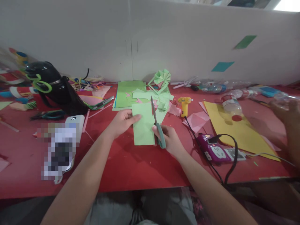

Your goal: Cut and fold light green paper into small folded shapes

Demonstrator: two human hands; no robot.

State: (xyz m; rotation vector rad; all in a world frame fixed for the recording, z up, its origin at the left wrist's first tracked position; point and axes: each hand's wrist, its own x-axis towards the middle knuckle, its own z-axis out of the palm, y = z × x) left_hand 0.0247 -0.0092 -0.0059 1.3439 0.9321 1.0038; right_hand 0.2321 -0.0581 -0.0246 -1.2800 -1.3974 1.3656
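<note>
A light green sheet of paper (pixel 143 128) is pinched at its upper left edge by my left hand (pixel 125 122), thumb on top. My right hand (pixel 169 139) is closed round the green handles of a pair of scissors (pixel 160 134). The blades point away from me along the paper's right edge; whether they are apart is hard to tell. Just beyond lie a stack of green sheets (pixel 122 89) and several cut green scraps (pixel 164 101). Behind these stands a folded green paper wheel (pixel 162 78).
A yellow glue gun (pixel 184 106) and a purple power socket (pixel 213 150) with cables lie to the right. Farther right are yellow paper (pixel 239 131), a plastic bottle (pixel 231 104) and another person's hand (pixel 288 114). On the left are a phone (pixel 62 150) and a black object (pixel 56 87).
</note>
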